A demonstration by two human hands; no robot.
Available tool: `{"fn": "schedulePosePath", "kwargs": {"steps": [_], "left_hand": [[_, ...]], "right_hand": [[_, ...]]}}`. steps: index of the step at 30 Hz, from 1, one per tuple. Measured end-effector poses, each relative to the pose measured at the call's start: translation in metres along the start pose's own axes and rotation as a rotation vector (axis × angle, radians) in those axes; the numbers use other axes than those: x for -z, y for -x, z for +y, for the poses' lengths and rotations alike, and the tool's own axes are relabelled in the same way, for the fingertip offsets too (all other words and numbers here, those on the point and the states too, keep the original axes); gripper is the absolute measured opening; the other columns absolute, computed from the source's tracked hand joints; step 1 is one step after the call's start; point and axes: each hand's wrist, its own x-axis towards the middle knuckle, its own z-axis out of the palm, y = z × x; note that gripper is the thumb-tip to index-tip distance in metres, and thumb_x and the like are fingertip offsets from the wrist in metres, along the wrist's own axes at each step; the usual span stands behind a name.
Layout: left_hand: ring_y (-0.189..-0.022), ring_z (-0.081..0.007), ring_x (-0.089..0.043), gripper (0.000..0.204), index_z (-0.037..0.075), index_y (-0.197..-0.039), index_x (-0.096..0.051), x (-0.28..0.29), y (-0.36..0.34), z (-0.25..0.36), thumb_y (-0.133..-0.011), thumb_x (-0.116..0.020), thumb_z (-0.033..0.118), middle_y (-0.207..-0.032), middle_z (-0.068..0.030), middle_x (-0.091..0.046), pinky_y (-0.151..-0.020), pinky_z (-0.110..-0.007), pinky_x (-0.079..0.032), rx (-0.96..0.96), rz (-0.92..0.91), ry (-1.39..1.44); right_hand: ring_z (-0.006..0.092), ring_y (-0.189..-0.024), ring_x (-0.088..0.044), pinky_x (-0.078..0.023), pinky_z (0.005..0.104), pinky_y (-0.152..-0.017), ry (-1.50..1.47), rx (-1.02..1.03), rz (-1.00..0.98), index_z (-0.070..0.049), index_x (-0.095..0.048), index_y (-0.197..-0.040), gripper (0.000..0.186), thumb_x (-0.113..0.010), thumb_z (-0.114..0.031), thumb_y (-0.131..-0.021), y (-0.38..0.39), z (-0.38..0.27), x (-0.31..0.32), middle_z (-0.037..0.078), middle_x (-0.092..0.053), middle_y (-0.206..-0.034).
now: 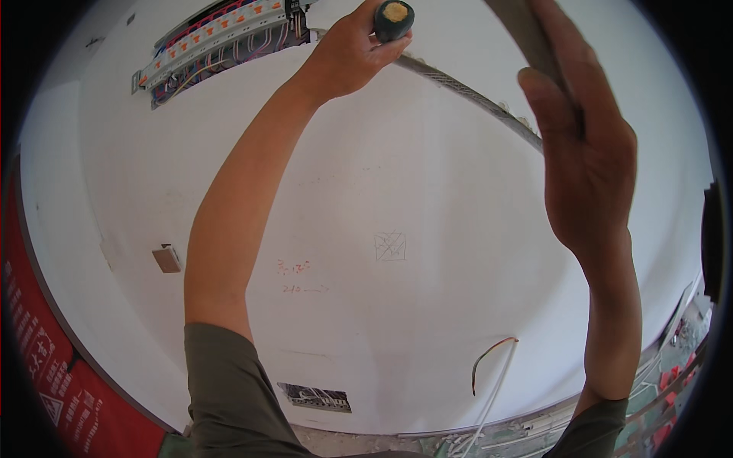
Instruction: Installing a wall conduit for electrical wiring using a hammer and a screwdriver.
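At the top centre, my left hand [347, 57] is closed round an upright dark tool handle [395, 21] with a worn yellowish end, at the upper end of a diagonal grey groove [466, 88] cut in the white wall [427, 191]. The tool's working end is hidden. On the right, my right hand [580, 160] is raised, gripping a long grey tool [527, 38] whose far end is out of frame. An open breaker box [221, 49] with orange switches and wires is just left of my left hand.
A switch plate [166, 258] is on the left wall, and a wired recessed box [313, 397] is low on the wall. A loose cable [482, 359] hangs at lower right. Red sheeting [46, 328] lines the far left. Debris and pipes [676, 382] lie at the lower right.
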Motion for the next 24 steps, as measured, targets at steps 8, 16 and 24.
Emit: {"fn": "schedulePosePath", "kwargs": {"steps": [8,16,24], "left_hand": [[-0.085,-0.0149,-0.064,0.026,0.006,-0.11,-0.052,-0.009,0.003,-0.019,-0.091,-0.065,0.017,-0.095,-0.0051,-0.064,-0.079,-0.031,-0.055,-0.091,0.04,0.063],[-0.089,-0.0159,-0.063,0.024,0.007,-0.109,-0.051,-0.009,0.003,-0.017,-0.091,-0.065,0.016,-0.096,-0.0048,-0.064,-0.09,-0.032,-0.053,-0.075,0.021,0.036],[-0.09,-0.0148,-0.063,0.023,0.006,-0.106,-0.051,-0.008,0.005,-0.017,-0.091,-0.065,0.016,-0.097,-0.0056,-0.064,-0.092,-0.031,-0.051,-0.06,0.034,0.015]], "right_hand": [[0.0209,-0.116,-0.059,-0.045,0.0328,-0.099,0.088,-0.13,-0.075,-0.005,-0.042,-0.143,0.045,-0.051,-0.014,-0.1,-0.005,0.005,-0.02,0.012,-0.056,-0.136],[0.0228,-0.113,-0.061,-0.047,0.035,-0.097,0.147,0.163,0.055,-0.005,-0.043,-0.143,0.045,-0.051,-0.012,-0.1,0.0,0.017,-0.018,0.012,-0.058,-0.134],[0.0267,-0.1,-0.066,-0.052,0.0346,-0.088,0.004,0.017,0.045,-0.013,-0.046,-0.142,0.047,-0.056,-0.008,-0.096,0.008,0.007,-0.016,0.014,-0.061,-0.128]]}}
